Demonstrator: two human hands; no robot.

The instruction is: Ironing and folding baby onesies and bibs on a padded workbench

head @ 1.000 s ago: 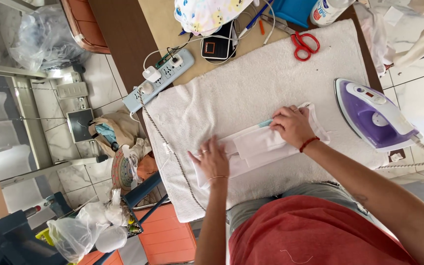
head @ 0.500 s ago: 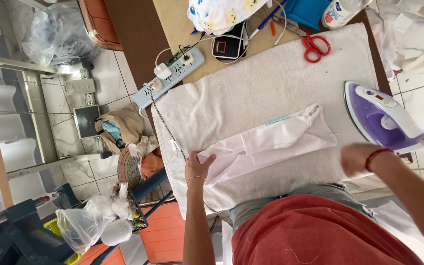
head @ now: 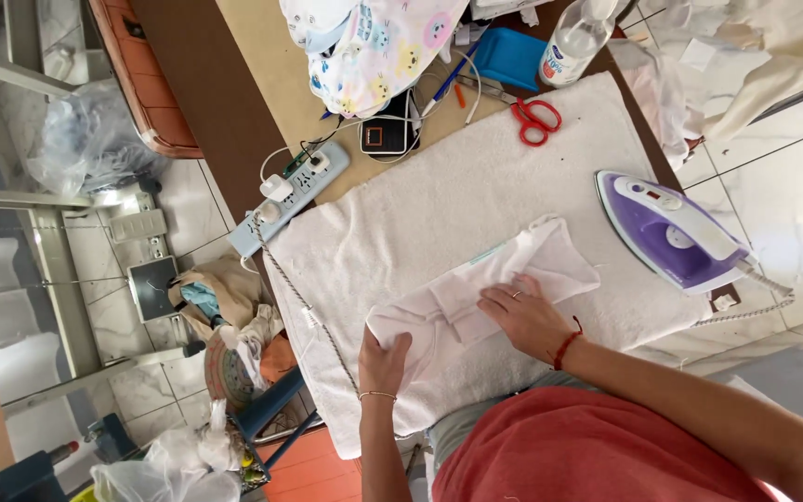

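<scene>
White plastic bottle (head: 576, 39) standing beyond red scissors (head: 536, 119). Left hand (head: 384, 363) gripping folded white cloth (head: 476, 293) edge; right hand (head: 527, 316) spread flat, pressing it. Purple iron (head: 673, 232) alongside.

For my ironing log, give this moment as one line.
left hand: holds white cloth end | right hand: flat on cloth | iron: beside, on white towel

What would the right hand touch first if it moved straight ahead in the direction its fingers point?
Probably only more of the white cloth under the right hand, then the towel. Further on lies the power strip.
</scene>
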